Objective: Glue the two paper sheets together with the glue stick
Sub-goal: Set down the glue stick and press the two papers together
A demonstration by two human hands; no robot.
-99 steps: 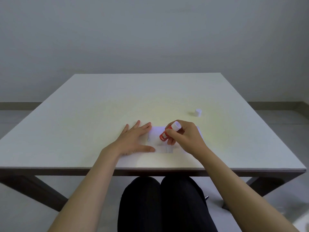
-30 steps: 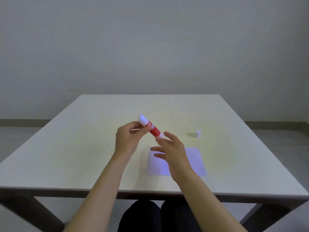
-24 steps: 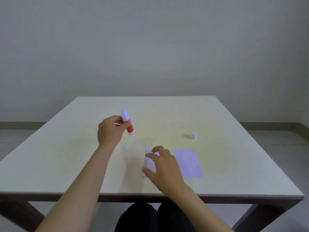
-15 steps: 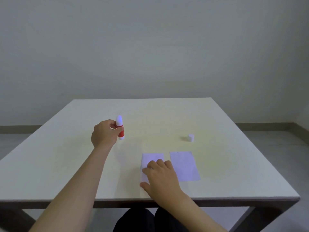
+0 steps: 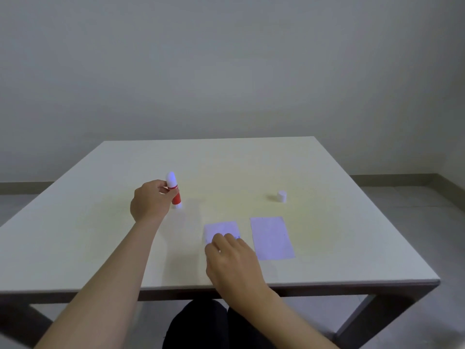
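Observation:
A red glue stick [image 5: 175, 193] with a white tip stands upright on the pale table [image 5: 100, 235], left of centre. My left hand [image 5: 150, 200] is closed around it from the left. Two small white paper sheets lie side by side near the front edge. My right hand [image 5: 232, 260] rests on the near part of the left sheet [image 5: 221, 228], fingers bent over it. The right sheet [image 5: 271, 238] lies flat and uncovered, a gap apart from the left one.
A small white cap [image 5: 282, 196] stands on the table beyond the right sheet. The table's front edge [image 5: 327, 284] runs just below my right wrist. A plain wall rises behind the table.
The glue stick passed from my right hand to my left, moved left and came down upright on the table. My right hand dropped onto the left sheet, and the sheets now lie apart.

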